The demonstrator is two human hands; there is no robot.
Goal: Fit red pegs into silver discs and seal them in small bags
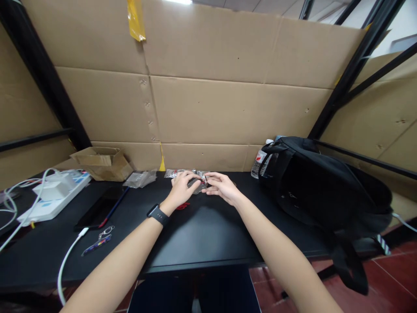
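My left hand (181, 188), with a dark watch (157, 214) on its wrist, has its fingers curled at the far middle of the table. What they hold, if anything, is too small to make out. Facing it, my right hand (222, 187) pinches a small, thin, ring-like metal piece (206, 181) between thumb and fingers. Clear plastic (195, 188) shows between the two hands. Just behind them lie clear packets (172, 173) with red bits inside. A small red item (183, 206) rests on the table below my left hand.
On the left are a power strip (48, 200), an open cardboard box (104, 164), a plastic bag (140, 178), a phone (99, 208) on a white cable (67, 258), and a keychain (97, 244). A black backpack (325, 187) and water bottle (259, 164) stand right. Cardboard (208, 113) walls the back.
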